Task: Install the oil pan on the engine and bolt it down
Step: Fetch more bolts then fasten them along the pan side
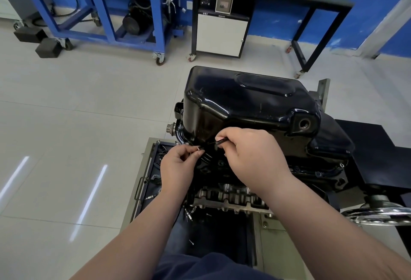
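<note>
A glossy black oil pan sits upside-up on the inverted engine, which is mounted on a stand. My left hand pinches a small dark bolt at the pan's near left flange. My right hand grips a thin black hex-key-like tool that points toward that bolt. Both hands are close together at the pan's near left corner. The flange under them is mostly hidden.
A grey tool tray with small parts lies left of the engine. A chrome handwheel is at the right. Beyond on the tiled floor stand a blue wheeled frame and a black cabinet bench.
</note>
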`<action>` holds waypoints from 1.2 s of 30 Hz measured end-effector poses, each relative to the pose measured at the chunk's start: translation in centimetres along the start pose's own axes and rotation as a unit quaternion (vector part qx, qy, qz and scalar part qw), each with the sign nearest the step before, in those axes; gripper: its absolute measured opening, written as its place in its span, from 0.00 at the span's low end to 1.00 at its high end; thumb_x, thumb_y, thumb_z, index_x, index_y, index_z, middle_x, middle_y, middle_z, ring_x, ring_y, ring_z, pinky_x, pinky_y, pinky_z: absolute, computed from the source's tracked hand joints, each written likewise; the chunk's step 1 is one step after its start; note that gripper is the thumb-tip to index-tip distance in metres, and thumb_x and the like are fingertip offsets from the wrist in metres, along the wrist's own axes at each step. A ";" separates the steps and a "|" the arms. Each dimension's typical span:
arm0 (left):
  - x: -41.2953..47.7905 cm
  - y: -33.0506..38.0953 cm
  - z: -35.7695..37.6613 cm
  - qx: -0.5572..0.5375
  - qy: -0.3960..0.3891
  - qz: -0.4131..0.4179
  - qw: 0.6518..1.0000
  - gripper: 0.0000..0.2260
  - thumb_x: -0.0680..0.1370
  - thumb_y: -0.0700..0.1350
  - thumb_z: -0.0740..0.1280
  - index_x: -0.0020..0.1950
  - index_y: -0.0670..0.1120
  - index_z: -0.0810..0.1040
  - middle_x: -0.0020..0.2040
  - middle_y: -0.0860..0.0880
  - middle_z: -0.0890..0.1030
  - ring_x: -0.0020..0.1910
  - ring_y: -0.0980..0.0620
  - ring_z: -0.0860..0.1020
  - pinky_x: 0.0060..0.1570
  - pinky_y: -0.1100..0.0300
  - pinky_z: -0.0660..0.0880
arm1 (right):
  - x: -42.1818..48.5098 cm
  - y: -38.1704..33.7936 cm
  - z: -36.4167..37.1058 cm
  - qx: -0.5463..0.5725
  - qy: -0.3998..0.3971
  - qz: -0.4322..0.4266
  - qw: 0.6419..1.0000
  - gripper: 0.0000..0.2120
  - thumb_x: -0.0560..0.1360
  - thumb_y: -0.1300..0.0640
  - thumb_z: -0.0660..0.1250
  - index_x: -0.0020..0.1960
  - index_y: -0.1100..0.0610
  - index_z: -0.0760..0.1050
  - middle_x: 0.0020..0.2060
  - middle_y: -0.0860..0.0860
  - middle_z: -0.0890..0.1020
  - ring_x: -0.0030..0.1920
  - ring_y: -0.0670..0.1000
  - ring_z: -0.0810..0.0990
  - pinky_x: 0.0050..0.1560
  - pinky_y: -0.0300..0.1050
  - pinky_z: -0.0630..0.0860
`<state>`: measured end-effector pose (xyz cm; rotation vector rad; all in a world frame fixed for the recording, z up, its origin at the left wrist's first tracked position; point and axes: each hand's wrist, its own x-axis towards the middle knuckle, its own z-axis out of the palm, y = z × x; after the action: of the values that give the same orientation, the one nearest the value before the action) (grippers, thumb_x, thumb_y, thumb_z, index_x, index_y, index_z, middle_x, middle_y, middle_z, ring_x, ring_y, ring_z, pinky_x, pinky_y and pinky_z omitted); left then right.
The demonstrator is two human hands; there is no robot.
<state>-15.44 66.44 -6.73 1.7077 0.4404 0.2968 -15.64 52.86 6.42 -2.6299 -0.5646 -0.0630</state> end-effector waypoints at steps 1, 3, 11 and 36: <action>0.0 0.1 0.0 0.002 0.001 -0.004 1.000 0.09 0.70 0.43 0.74 0.35 0.57 0.79 0.31 0.57 0.76 0.33 0.59 0.73 0.38 0.62 0.70 | 0.3 -0.2 -0.1 -0.010 -0.010 -0.002 1.000 0.12 0.79 0.54 0.58 0.55 0.52 0.78 0.43 0.47 0.83 0.46 0.50 0.80 0.47 0.46 0.75; -0.1 0.3 -0.1 0.001 -0.002 -0.017 1.000 0.06 0.71 0.43 0.73 0.37 0.54 0.80 0.32 0.55 0.77 0.33 0.56 0.74 0.37 0.58 0.73 | 0.8 -0.7 0.0 -0.030 -0.031 -0.008 0.999 0.13 0.79 0.54 0.56 0.56 0.53 0.77 0.46 0.49 0.83 0.49 0.53 0.80 0.49 0.49 0.75; 0.0 0.8 -0.2 0.094 0.001 0.042 0.995 0.08 0.70 0.40 0.72 0.35 0.52 0.78 0.30 0.55 0.76 0.32 0.60 0.72 0.32 0.72 0.66 | 2.2 -2.2 0.6 -0.125 -0.016 -0.039 0.991 0.03 0.78 0.58 0.59 0.49 0.57 0.70 0.42 0.54 0.81 0.42 0.59 0.79 0.34 0.45 0.64; 0.4 0.6 -1.0 0.125 -0.035 0.048 0.990 0.06 0.71 0.46 0.72 0.35 0.55 0.79 0.29 0.55 0.77 0.31 0.56 0.75 0.33 0.57 0.71 | 0.4 -0.7 3.8 0.189 0.032 0.119 0.974 0.10 0.78 0.54 0.59 0.53 0.52 0.78 0.41 0.47 0.84 0.42 0.50 0.82 0.48 0.51 0.78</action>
<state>-15.43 67.37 -5.98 1.9824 0.3560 0.2579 -15.75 55.22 3.39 -2.2937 -0.2085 0.0313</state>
